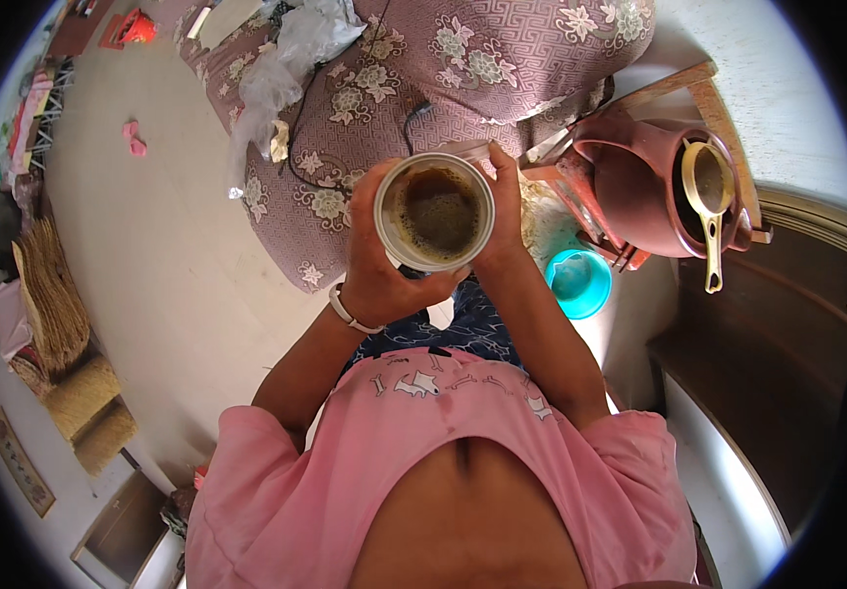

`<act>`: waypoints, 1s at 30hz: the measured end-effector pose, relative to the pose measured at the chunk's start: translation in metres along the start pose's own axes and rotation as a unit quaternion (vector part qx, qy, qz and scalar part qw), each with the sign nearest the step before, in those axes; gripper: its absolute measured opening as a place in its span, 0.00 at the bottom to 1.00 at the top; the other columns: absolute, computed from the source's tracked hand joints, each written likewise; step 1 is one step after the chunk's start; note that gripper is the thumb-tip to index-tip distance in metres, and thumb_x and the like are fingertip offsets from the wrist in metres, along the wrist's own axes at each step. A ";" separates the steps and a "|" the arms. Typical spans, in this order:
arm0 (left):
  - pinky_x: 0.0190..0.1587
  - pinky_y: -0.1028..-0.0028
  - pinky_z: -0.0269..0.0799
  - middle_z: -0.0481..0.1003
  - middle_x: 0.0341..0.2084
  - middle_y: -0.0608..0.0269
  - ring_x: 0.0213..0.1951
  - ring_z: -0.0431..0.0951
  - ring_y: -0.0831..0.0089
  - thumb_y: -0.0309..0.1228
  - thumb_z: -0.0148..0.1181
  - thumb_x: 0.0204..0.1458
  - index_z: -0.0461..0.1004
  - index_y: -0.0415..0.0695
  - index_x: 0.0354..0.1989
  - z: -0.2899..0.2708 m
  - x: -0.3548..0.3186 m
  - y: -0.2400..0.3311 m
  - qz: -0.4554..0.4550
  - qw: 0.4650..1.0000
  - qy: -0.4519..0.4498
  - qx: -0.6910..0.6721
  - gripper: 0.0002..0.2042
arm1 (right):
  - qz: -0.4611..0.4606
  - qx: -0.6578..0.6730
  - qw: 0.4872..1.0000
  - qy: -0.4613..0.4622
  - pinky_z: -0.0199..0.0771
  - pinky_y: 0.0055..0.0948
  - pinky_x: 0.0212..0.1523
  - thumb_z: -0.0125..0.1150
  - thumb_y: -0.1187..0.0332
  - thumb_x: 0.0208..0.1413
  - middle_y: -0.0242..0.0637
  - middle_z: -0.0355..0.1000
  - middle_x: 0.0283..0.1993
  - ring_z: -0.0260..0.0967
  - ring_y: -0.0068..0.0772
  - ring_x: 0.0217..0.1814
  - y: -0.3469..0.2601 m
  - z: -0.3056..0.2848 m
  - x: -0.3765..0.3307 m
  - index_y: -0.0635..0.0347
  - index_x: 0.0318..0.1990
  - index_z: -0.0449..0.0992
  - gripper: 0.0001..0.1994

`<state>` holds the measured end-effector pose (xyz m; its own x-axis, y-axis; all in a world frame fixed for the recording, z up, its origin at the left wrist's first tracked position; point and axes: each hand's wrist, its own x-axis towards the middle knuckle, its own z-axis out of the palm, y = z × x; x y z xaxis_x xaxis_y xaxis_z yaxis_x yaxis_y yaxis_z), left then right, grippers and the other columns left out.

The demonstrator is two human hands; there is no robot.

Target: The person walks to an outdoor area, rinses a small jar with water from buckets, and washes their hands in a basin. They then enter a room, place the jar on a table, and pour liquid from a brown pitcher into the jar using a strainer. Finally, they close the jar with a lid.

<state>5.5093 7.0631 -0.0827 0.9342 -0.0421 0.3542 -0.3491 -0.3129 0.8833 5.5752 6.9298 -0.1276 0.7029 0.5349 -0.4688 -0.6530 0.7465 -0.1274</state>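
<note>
Both my hands are wrapped around a round, pale-rimmed tub [422,259] in front of my body. It is held upright, and its open top faces up at me. Inside is a dark brown liquid [440,211] with small bubbles along its edge. My left hand [376,257], with a white band on the wrist, grips the tub's left side. On the opposite side, my right hand [505,221] closes around it with the thumb below the rim. The tub's lower part is hidden from above.
Beyond my hands stands seating with a flowered purple-brown cover [345,108], carrying a clear plastic bag [317,41] and a black cable. At right, a strainer [707,179] lies across a large reddish-brown pot [629,187]. A turquoise bucket [595,287] stands lower, near my right forearm.
</note>
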 end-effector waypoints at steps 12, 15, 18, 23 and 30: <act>0.60 0.64 0.60 0.60 0.56 0.52 0.57 0.65 0.63 0.52 0.80 0.24 0.43 0.36 0.64 0.015 -0.044 0.035 -0.043 0.985 0.162 -0.033 0.62 | 0.035 -0.056 0.997 -0.045 0.68 0.43 0.57 0.41 0.44 0.58 0.52 0.63 0.57 0.66 0.47 0.55 0.017 0.037 -0.049 0.57 0.64 0.50 0.33; 0.60 0.64 0.60 0.61 0.55 0.52 0.56 0.66 0.62 0.51 0.80 0.24 0.43 0.36 0.64 0.006 -0.045 0.049 0.004 0.980 0.165 0.114 0.62 | 0.028 -0.065 0.996 -0.049 0.66 0.43 0.58 0.41 0.44 0.58 0.53 0.62 0.58 0.65 0.47 0.56 0.023 0.044 -0.052 0.57 0.65 0.49 0.34; 0.59 0.64 0.61 0.61 0.55 0.51 0.56 0.66 0.61 0.46 0.79 0.26 0.42 0.36 0.64 0.010 -0.053 0.045 0.002 0.976 0.217 -0.009 0.60 | 0.031 -0.088 0.994 -0.048 0.66 0.42 0.59 0.41 0.44 0.58 0.52 0.62 0.58 0.65 0.47 0.57 0.034 0.046 -0.054 0.57 0.65 0.48 0.35; 0.58 0.62 0.63 0.60 0.55 0.48 0.56 0.66 0.59 0.37 0.78 0.29 0.41 0.36 0.65 -0.009 -0.061 0.058 0.015 0.972 0.234 0.022 0.57 | 0.027 -0.123 0.990 -0.068 0.63 0.41 0.60 0.42 0.44 0.58 0.48 0.63 0.57 0.64 0.46 0.58 0.052 0.062 -0.053 0.57 0.65 0.50 0.34; 0.56 0.65 0.65 0.62 0.53 0.51 0.54 0.68 0.62 0.32 0.78 0.27 0.51 0.35 0.61 -0.068 -0.095 0.074 -0.011 0.950 0.306 0.055 0.50 | 0.016 -0.188 0.965 -0.180 0.64 0.45 0.59 0.50 0.48 0.57 0.42 0.64 0.59 0.63 0.45 0.60 0.078 0.091 -0.052 0.55 0.58 0.61 0.27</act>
<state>5.3900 7.1089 -0.0301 0.7116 0.5143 0.4787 -0.2891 -0.4066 0.8667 5.5132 6.9963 -0.0338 0.6894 0.7080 -0.1530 -0.6842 0.5671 -0.4585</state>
